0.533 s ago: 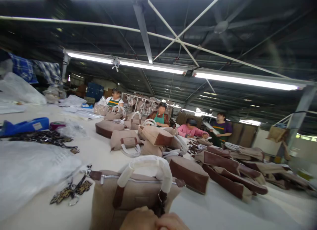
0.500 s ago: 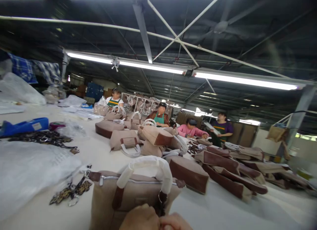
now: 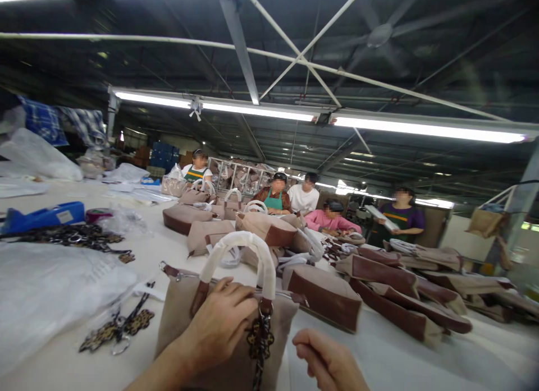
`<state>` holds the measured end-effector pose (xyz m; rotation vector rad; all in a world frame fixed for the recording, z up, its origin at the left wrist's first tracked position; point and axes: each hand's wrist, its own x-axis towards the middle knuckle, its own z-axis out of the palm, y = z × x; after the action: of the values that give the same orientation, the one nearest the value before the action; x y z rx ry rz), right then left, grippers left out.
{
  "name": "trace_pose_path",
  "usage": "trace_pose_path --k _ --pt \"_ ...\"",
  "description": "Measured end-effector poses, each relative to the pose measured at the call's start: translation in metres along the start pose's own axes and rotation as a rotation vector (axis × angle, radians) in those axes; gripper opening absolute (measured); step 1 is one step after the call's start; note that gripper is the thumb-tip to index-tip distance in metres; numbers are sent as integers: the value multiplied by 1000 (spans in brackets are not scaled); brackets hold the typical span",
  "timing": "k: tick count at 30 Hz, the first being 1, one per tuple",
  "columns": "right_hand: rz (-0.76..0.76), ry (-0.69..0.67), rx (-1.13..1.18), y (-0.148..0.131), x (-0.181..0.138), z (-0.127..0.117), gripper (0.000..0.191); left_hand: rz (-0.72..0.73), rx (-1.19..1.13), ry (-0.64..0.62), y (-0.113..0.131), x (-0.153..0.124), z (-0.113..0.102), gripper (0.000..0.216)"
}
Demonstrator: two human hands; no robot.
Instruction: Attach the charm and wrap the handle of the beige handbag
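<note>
at the near edge of the worktop (image 3: 391, 357) a beige handbag (image 3: 185, 318) stands upright, and both hands have come up into view since half a second ago, when only their knuckles showed at the bottom of the picture, pressed together under the handle ring. now the left hand (image 3: 219, 321) lies spread over the bag's front, fingers on the zip line beside the white-wrapped handle (image 3: 240, 251), holding the bag steady rather than gripping it. the right hand (image 3: 326, 360) has let go and hangs just beside the bag, fingers loosely curled, holding nothing. a leopard-print charm (image 3: 259, 340) now dangles free from the ring at the handle's right base, so the clipping-on looks done. more charms (image 3: 115, 329) lie toward the worktop's left edge by clear plastic bags (image 3: 46, 290); other handbags (image 3: 324, 293) crowd the middle, with co-workers (image 3: 273, 194) along the far edge.
</note>
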<state>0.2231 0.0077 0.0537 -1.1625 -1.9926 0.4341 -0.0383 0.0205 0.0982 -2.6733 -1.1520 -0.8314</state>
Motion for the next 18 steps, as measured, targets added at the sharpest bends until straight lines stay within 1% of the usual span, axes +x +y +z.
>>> trace_pose_path --k 2,4,6,8,9,12,13,14,16,18 --pt "-80 -41 -35 3 10 1 28 2 4 4 -2 2 1 25" --pt "-149 -60 -64 6 20 4 30 -34 2 27 -1 3 8 26" --pt "-198 -42 -90 8 28 9 29 -124 9 113 3 2 23 27" --pt "-231 -10 -107 10 34 13 31 -205 48 216 8 0 44 18" --pt "-233 -5 -102 12 37 14 33 -220 75 244 10 -1 55 14" --pt "-217 -17 -67 17 41 13 37 -197 149 245 14 -4 86 43" --pt "-209 -25 -58 18 41 10 37 -189 169 242 15 -5 92 42" --pt "-207 -23 -54 19 42 8 36 -187 188 246 16 -5 97 34" --pt "-244 1 -61 18 42 2 34 -206 201 255 19 -4 98 19" --pt "-315 28 -47 14 43 -2 30 -263 170 233 22 -3 90 20"
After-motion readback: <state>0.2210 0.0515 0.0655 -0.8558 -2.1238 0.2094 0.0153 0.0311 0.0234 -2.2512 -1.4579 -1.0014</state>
